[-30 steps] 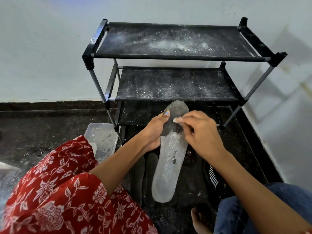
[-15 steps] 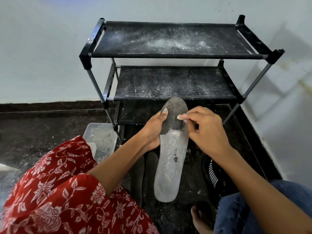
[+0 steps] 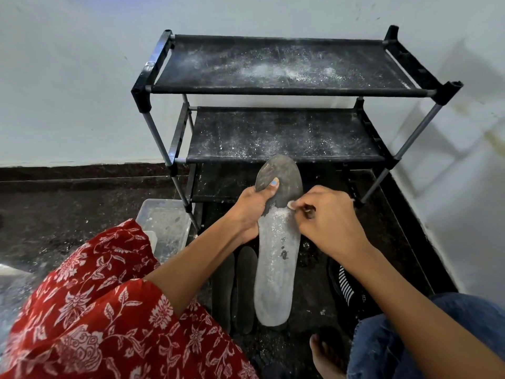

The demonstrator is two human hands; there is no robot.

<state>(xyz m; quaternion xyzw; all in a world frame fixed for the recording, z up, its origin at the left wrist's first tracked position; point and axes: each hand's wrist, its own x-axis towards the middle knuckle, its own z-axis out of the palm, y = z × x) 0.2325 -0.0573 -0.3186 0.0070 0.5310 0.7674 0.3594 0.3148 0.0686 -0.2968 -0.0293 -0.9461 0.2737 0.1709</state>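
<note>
A long grey insole (image 3: 274,269) stands nearly upright in front of me, its heel end low by the floor and its darker toe end up. My left hand (image 3: 251,212) grips its left edge near the top, thumb across the dark toe part. My right hand (image 3: 328,225) hovers at the insole's right edge with fingertips pinched together over a small heap of white powder (image 3: 278,214) on the insole. More powder dusts the insole's length.
A black three-tier shoe rack (image 3: 273,91), dusted with white powder, stands against the wall behind the insole. A clear plastic container (image 3: 164,222) sits at its left foot. Two dark insoles (image 3: 235,285) and a black shoe (image 3: 343,285) lie on the dark floor.
My right hand has shifted from the insole's middle to its right edge, and a whiter patch of powder now shows below the toe part. The left hand keeps its grip.
</note>
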